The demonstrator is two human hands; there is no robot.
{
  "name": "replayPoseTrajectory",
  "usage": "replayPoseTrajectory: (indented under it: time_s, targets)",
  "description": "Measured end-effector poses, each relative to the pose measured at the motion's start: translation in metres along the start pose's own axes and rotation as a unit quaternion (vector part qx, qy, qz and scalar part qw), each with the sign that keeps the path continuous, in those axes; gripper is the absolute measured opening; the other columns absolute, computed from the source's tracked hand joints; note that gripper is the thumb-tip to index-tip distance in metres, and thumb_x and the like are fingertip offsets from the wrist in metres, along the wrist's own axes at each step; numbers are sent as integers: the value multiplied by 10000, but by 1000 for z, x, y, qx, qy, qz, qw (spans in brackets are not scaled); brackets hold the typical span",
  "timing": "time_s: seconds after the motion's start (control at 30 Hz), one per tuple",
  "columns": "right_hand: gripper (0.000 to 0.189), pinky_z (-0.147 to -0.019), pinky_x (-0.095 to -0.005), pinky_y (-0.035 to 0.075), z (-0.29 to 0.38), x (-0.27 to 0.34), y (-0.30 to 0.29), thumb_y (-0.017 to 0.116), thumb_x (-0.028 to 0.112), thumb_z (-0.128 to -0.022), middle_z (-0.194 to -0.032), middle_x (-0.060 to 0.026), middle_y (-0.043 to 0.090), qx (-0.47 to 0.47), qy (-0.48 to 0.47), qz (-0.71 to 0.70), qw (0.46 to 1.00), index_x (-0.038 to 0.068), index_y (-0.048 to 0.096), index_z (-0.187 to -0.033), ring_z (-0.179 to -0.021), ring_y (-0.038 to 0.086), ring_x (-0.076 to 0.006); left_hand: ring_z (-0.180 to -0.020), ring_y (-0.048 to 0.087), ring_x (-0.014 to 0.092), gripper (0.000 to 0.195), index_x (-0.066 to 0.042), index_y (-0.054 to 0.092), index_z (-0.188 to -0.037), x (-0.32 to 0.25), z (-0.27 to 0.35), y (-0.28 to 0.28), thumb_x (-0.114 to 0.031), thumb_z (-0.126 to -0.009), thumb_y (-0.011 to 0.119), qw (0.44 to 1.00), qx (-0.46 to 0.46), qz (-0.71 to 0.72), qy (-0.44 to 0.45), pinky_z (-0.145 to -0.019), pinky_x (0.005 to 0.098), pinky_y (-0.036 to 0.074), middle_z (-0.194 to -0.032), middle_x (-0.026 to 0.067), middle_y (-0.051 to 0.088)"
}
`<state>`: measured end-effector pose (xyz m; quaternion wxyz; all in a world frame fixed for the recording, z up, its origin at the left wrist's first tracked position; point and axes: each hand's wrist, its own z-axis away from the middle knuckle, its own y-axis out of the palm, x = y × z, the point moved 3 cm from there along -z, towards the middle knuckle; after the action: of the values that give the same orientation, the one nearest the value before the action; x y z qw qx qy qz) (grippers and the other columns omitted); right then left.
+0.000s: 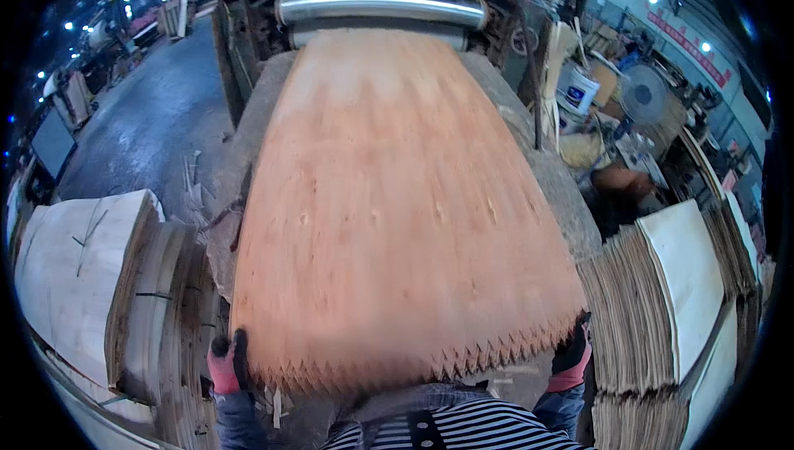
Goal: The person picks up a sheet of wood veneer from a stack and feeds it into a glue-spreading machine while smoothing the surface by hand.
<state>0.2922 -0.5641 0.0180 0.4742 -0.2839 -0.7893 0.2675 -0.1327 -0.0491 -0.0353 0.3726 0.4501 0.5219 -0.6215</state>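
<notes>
A long reddish-brown wood veneer sheet [397, 202] stretches away from my body towards a shiny metal roller [384, 6]. Its near edge is cut in a zigzag of pointed teeth. My left hand [227, 360], in a pink glove with black fingers, grips the sheet's near left corner. At the near right corner my right hand [570, 354] holds the edge, gloved the same way. Fingers under the sheet are hidden. Parts of the sheet look blurred. Beneath it shows a worn grey table surface [539, 171].
Bundled stacks of pale veneer [74, 289] stand close on the left. More stacked veneer [626, 313] stands on the right. Beyond these are a white bucket [580, 93], a fan [644, 93] and a blurred brown object [620, 183]. Wood scraps [192, 186] lie on the left floor.
</notes>
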Motion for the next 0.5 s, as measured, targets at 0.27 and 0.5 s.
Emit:
replayPoseTrajectory:
  time_s: [0.27,0.5]
  targets:
    - [311,-595,-287,464,-47,-17,72,581,275,-795,-855,-66,616,85,321,-344,878,11,588,-960,-733,586,-141,-910,581,248,404,-18,544,-1062,5,-106,56,-220,-725,638,984,59,-170,19,-790,330,450,-1000,158,593]
    - [481,-905,-357,372,-53,65,4,622,210,-736,-1091,-181,536,57,103,95,988,-22,487,-1135,-1014,509,-306,-1028,490,323,424,-30,498,-1135,-14,-81,72,-231,-768,570,939,105,-286,157,-893,357,393,-1106,208,500]
